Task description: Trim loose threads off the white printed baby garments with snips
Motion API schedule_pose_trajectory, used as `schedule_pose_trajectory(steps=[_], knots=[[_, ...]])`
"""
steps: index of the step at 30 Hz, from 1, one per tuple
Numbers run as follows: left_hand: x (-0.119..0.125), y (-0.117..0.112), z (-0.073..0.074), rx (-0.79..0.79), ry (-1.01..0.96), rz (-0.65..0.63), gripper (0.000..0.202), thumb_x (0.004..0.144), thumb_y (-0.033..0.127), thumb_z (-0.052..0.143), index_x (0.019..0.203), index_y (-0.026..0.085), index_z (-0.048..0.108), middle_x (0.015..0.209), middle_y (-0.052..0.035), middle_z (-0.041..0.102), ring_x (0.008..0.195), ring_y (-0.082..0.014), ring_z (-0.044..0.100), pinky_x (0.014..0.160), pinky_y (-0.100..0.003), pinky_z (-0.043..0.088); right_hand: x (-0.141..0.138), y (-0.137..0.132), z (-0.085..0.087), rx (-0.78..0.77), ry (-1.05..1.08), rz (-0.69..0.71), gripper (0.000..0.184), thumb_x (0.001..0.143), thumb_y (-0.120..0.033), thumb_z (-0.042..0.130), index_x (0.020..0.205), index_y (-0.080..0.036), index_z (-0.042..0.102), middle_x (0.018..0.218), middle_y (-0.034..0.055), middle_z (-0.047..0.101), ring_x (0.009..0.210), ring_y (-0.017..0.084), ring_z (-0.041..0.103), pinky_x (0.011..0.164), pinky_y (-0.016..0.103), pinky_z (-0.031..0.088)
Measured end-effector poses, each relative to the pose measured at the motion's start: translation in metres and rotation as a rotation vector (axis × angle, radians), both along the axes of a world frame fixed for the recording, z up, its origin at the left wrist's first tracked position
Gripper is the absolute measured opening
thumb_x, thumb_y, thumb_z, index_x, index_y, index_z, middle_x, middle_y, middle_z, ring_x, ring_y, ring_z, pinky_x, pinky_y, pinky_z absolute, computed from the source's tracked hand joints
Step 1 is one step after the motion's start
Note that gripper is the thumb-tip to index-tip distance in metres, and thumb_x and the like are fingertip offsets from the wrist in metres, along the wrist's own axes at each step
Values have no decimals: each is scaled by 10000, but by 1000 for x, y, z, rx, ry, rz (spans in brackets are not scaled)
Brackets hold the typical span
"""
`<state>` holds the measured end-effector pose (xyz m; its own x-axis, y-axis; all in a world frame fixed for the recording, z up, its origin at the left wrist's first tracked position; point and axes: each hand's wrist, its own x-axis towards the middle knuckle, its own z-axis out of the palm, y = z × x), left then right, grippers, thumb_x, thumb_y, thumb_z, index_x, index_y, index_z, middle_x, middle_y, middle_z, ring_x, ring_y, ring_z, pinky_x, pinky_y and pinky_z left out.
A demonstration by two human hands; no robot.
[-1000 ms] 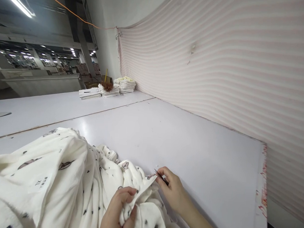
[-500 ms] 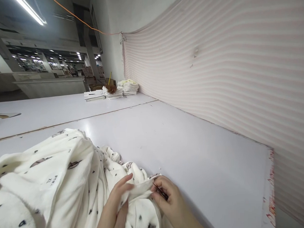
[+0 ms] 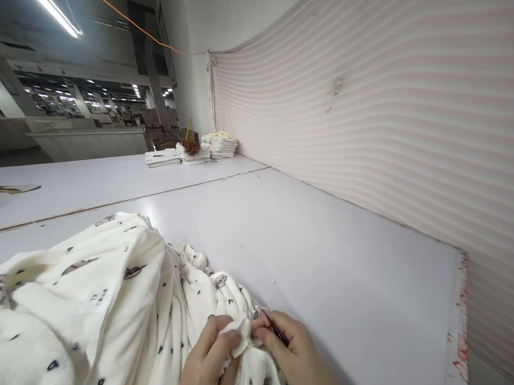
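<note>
A heap of white plush garment (image 3: 139,300), printed with small dark marks and grey-brown figures, covers the lower left of the table. "XL" is printed inside it. My left hand (image 3: 211,354) is closed, pinching a fold of this garment between thumb and fingers. Close beside it on the right, my right hand (image 3: 291,348) is closed around small dark thread snips (image 3: 278,331), mostly hidden by the fingers. The thumb and fingertips of that hand also touch the fabric at the pinched fold.
The pale tabletop (image 3: 343,263) has a seam across it and a worn, red-marked right edge (image 3: 461,323). Stacks of folded white cloth (image 3: 219,145) stand at the far end. A pink-striped sheet (image 3: 369,106) hangs along the right. A flat dark-edged item (image 3: 16,188) lies far left.
My left hand's raised, spread fingers have closed onto the fabric, and a bunched fold now shows between both hands. My right hand has shifted slightly down, still holding the snips.
</note>
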<state>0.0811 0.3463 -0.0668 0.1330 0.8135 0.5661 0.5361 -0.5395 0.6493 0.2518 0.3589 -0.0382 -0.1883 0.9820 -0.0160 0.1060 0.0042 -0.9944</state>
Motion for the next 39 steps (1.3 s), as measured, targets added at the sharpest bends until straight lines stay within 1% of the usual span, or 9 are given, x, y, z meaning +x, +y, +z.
schedule_pose_trajectory(steps=[2, 6, 8, 11, 16, 20, 25, 33, 39], knots=[[3, -2, -3, 37, -2, 40, 164, 863, 118, 411, 878, 246, 513, 1003, -58, 519, 779, -153, 610, 638, -231, 491, 1, 0, 1, 43, -38, 12, 53, 825, -228, 608, 838, -211, 656, 855, 17, 686, 794, 191, 631, 728, 264, 495], [5, -4, -7, 110, 32, 89, 228, 853, 94, 382, 866, 240, 557, 1236, -120, 475, 995, -212, 610, 638, -247, 525, -1, 2, 4, 227, -82, 77, 236, 782, -123, 650, 962, -259, 719, 1230, 47, 625, 1135, 235, 569, 993, 324, 413], [4, -4, -10, 127, 53, 120, 242, 859, 95, 376, 835, 236, 572, 1285, -129, 472, 932, -200, 630, 617, -245, 528, -4, 4, 4, 223, -69, 163, 242, 794, -96, 634, 940, -264, 729, 1134, 35, 661, 1070, 212, 601, 951, 297, 439], [1, -5, -15, 155, 78, 134, 245, 876, 93, 386, 839, 244, 575, 1250, -115, 528, 756, -141, 636, 589, -219, 506, -7, 5, 0, 185, -77, 106, 139, 790, -91, 629, 783, -221, 676, 861, 3, 662, 858, 179, 627, 798, 254, 473], [2, -3, -11, 121, 28, 72, 211, 885, 102, 383, 810, 242, 522, 1094, -72, 619, 906, -170, 628, 787, -250, 481, -1, -5, 0, 303, -169, 58, 126, 850, -215, 584, 724, -209, 574, 817, 8, 586, 723, 152, 557, 662, 233, 436], [6, -1, -1, -71, -52, -63, 166, 916, 194, 401, 918, 249, 557, 846, -27, 577, 677, -147, 570, 623, -230, 449, 1, -10, 9, 290, -191, 5, 187, 884, -311, 542, 726, -211, 542, 711, -15, 530, 625, 132, 484, 574, 222, 379], [0, 0, 5, -196, -183, -82, 183, 910, 292, 502, 977, 281, 672, 773, -5, 521, 660, -153, 552, 597, -234, 424, -1, -9, 13, 43, 7, -13, 219, 838, -406, 606, 761, -204, 569, 660, -32, 529, 627, 133, 502, 583, 214, 398], [1, -4, 7, -253, -335, -98, 151, 911, 319, 549, 988, 296, 678, 783, 2, 503, 682, -145, 538, 618, -235, 403, 16, -13, 20, 180, -272, 106, 148, 785, -287, 659, 908, -256, 735, 803, 20, 639, 725, 186, 603, 638, 242, 438], [4, -4, 4, -183, -319, -117, 173, 919, 284, 533, 1032, 317, 660, 794, -4, 497, 702, -155, 531, 599, -239, 397, 6, -7, 31, 199, -348, 165, 162, 817, -284, 616, 732, -211, 734, 682, 4, 598, 673, 158, 575, 600, 219, 408]])
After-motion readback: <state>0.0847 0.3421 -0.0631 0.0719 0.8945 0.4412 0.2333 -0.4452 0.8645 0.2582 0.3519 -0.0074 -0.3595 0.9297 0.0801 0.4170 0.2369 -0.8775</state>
